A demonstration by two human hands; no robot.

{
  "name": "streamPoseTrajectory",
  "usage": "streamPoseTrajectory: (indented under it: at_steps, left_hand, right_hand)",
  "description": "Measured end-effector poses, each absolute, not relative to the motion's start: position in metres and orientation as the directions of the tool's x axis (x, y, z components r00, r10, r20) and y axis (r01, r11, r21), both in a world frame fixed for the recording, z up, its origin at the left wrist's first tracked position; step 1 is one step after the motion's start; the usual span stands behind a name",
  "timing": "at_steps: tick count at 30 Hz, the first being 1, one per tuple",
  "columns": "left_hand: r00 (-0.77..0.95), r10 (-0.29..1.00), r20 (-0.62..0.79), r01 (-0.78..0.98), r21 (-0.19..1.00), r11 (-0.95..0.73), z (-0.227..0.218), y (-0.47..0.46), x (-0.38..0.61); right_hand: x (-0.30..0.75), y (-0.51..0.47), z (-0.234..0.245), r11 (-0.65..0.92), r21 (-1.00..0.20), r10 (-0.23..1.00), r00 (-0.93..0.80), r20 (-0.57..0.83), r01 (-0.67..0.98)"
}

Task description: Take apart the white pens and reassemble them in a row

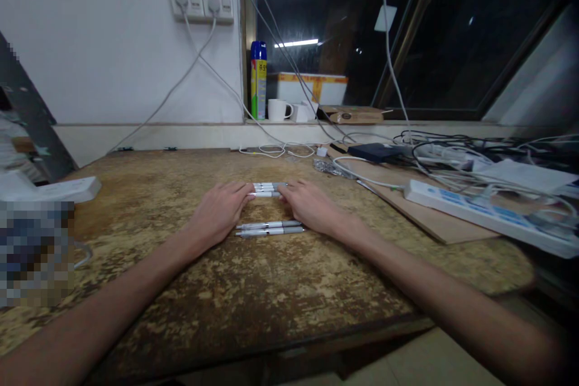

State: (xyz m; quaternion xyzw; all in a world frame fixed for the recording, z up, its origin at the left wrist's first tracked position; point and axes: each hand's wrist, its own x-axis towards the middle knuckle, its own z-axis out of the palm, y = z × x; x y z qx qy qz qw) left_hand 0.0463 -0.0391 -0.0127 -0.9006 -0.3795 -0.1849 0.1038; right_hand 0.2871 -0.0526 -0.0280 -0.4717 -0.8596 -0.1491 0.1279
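A small row of white-and-grey pens (266, 189) lies side by side on the worn wooden table (280, 289). At its left end my left hand (222, 206) is closed, fingertips against the pen ends. My right hand (310, 205) closes on the right end in the same way, so only the middle of the row shows between them. Nearer to me, two more pens (271, 228) lie crosswise on the tabletop, apart from the row and below both hands. The fingertips partly hide the ends of the held pens.
To the right, a white power strip (488, 217) rests across a brown board (420, 211), with tangled cables (452, 151) behind. Another white strip (67, 190) lies at left. A spray can (259, 81) and white mug (277, 110) stand on the windowsill.
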Motion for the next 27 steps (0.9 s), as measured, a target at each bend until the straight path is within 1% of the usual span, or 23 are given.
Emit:
streamPoseTrajectory:
  at_steps: [2, 5, 8, 11, 13, 14, 16, 18, 20, 22, 25, 27]
  left_hand:
    - [0.633, 0.666, 0.395, 0.744, -0.073, -0.664, -0.013, -0.04, 0.049]
    - [0.6, 0.707, 0.374, 0.772, -0.041, -0.634, -0.013, -0.04, 0.053]
    - [0.569, 0.748, 0.342, 0.79, 0.025, -0.612, -0.014, -0.037, 0.054]
    - [0.54, 0.777, 0.322, 0.791, 0.12, -0.6, -0.015, -0.035, 0.053]
    - [0.547, 0.767, 0.335, 0.757, 0.193, -0.624, -0.015, -0.035, 0.053]
    - [0.556, 0.755, 0.348, 0.73, 0.228, -0.644, -0.015, -0.035, 0.052]
    - [0.571, 0.731, 0.375, 0.675, 0.292, -0.677, -0.014, -0.037, 0.052]
    - [0.581, 0.714, 0.391, 0.631, 0.337, -0.699, -0.014, -0.038, 0.053]
    - [0.589, 0.703, 0.398, 0.598, 0.371, -0.711, -0.015, -0.038, 0.052]
    - [0.594, 0.701, 0.395, 0.58, 0.393, -0.713, -0.016, -0.038, 0.051]
    - [0.584, 0.708, 0.397, 0.581, 0.406, -0.706, -0.016, -0.037, 0.049]
    - [0.584, 0.705, 0.403, 0.575, 0.408, -0.709, -0.016, -0.037, 0.048]
  right_hand:
    - [0.287, -0.051, -0.027, 0.506, 0.2, 0.759, -0.544, 0.359, 0.839]
    - [0.288, -0.051, -0.027, 0.488, 0.251, 0.749, -0.549, 0.371, 0.836]
    - [0.289, -0.052, -0.027, 0.484, 0.26, 0.737, -0.549, 0.394, 0.836]
    - [0.292, -0.053, -0.026, 0.504, 0.217, 0.723, -0.547, 0.422, 0.836]
    - [0.297, -0.052, -0.025, 0.542, 0.148, 0.706, -0.544, 0.453, 0.827]
    - [0.3, -0.051, -0.025, 0.569, 0.094, 0.698, -0.54, 0.471, 0.817]
    - [0.305, -0.05, -0.025, 0.622, -0.06, 0.698, -0.518, 0.495, 0.781]
    - [0.308, -0.051, -0.025, 0.654, -0.246, 0.721, -0.49, 0.489, 0.716]
    - [0.309, -0.051, -0.026, 0.66, -0.383, 0.741, -0.475, 0.475, 0.646]
    - [0.309, -0.052, -0.026, 0.665, -0.451, 0.743, -0.46, 0.486, 0.596]
    - [0.307, -0.053, -0.026, 0.676, -0.508, 0.734, -0.427, 0.528, 0.533]
    - [0.306, -0.054, -0.027, 0.665, -0.552, 0.746, -0.408, 0.527, 0.503]
